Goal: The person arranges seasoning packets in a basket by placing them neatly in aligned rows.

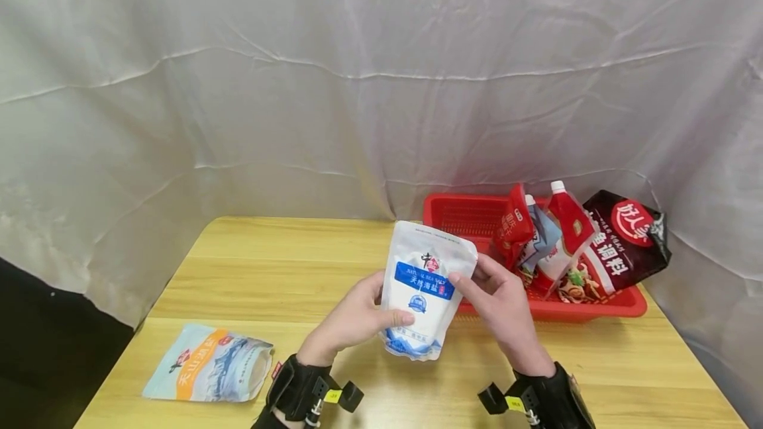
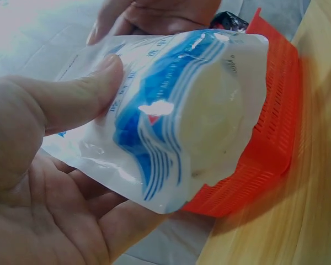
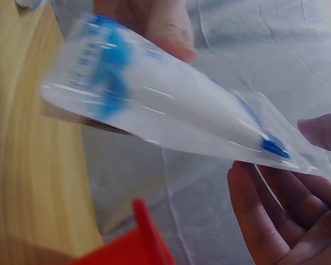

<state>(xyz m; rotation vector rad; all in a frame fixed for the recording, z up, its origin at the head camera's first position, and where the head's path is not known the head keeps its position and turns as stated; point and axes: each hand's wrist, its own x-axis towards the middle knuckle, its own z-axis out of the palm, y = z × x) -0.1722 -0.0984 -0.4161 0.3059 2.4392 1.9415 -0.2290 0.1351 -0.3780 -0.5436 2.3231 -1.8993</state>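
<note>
Head view, centre: left hand point(image 1: 354, 315) and right hand point(image 1: 503, 303) pinch the pouch point(image 1: 424, 281), suitably by its sides. It seems soft, slippery; through right-wrist blur, firmness is uncertain.

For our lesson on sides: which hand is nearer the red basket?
Right. The right hand is in front of the red basket; the left hand is farther away, to its left.

A white pouch point(image 1: 411, 320) labelled "Natural Sea Salt", with a blue band and blue mountain shapes along its base, is held face-up, its top leaning toward one o'clock. The left hand point(image 1: 354, 316) grips it at eight o'clock, thumb across the front; the right hand point(image 1: 505, 306) pinches its edge near two o'clock.
</note>
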